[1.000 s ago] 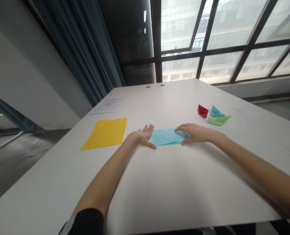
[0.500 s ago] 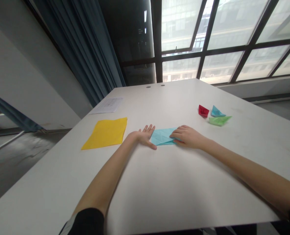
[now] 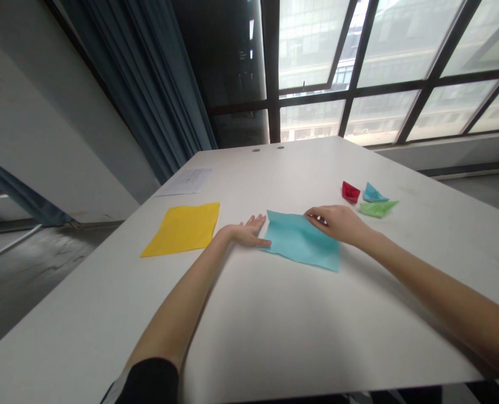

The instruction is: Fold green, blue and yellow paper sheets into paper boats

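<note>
Light-blue paper (image 3: pixel 302 241) lies near the centre of the frame, its far edge pinched between the closed thumb and fingertips of the right hand (image 3: pixel 337 220). At its left edge, the left hand (image 3: pixel 249 231) has its fingers spread wide, gripping nothing, the thumb touching the paper's lower left corner. Beyond the hands, a yellow sheet (image 3: pixel 186 227) lies flat at centre left, with a printed page (image 3: pixel 186 182) above it. Right of centre sit three small folded shapes close together: red (image 3: pixel 350 193), blue (image 3: pixel 374 193) and green (image 3: pixel 379 209). All rest on a white table (image 3: pixel 275 325); a dark blue curtain (image 3: pixel 148 73) hangs at upper left, and windows (image 3: pixel 312 50) fill the upper right.
</note>
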Motion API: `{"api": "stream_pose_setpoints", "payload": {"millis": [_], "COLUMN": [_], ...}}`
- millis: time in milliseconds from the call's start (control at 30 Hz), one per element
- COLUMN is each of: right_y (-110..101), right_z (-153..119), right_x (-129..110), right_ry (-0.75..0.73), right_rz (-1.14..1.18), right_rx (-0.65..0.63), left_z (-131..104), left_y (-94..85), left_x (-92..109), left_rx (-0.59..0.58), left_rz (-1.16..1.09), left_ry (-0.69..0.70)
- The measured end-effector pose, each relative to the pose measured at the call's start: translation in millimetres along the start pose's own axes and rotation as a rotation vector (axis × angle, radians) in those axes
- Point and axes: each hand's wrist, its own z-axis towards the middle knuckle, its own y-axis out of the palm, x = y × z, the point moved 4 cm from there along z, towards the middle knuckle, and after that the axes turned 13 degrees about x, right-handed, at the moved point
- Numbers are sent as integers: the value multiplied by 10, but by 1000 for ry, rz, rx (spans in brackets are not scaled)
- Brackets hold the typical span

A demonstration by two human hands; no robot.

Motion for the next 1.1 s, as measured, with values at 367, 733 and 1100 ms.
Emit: {"api": "stream_pose_setpoints", "payload": {"millis": [367, 733, 1100], "right_y": [-88, 591, 620], "right_z": [84, -86, -220], "right_x": [336, 892, 942], "right_ry": [350, 637, 472], "right_rz": [308, 546, 474], "right_rx": [-8, -59, -365], "left_z": [-42, 126, 192], "left_y": [-24, -117, -82], "left_x": [20, -162, -243], "left_rx": [-5, 466, 665], "left_rz": [-21, -209, -343], "left_ry": [-6, 69, 131]}}
